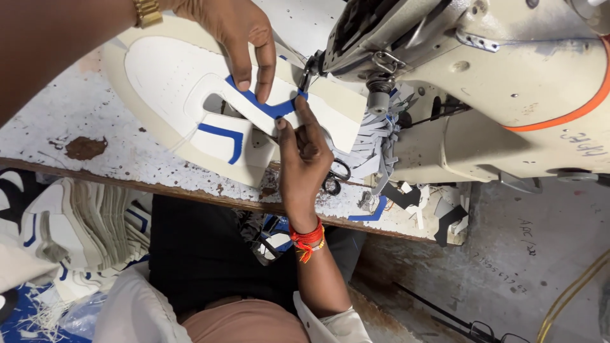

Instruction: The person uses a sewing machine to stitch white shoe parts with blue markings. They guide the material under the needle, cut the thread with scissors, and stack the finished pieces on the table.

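Your left hand comes in from the top, fingers flat and pressing down on the white shoe upper, fingertips on its blue trim strip. Gold watch band on that wrist. Your right hand reaches up from below, fingers pinched narrow on the edge of the same upper, index tip right by the blue trim, just beside the needle area. Red thread bracelet on the right wrist.

The shoe upper lies flat on the tabletop, white with blue edging and a cream backing layer sticking out around it. Its right end sits under the head of the sewing machine, a cream machine with an orange stripe, filling the top right. Can't tell if the needle is down.

Tabletop is white, chipped, with brown worn patches. Small scissors lie near the tabletop edge just right of your right hand. Grey and black scraps are scattered by the machine base. A stack of more white uppers sits lower left, below the tabletop. Dark cloth covers your lap.
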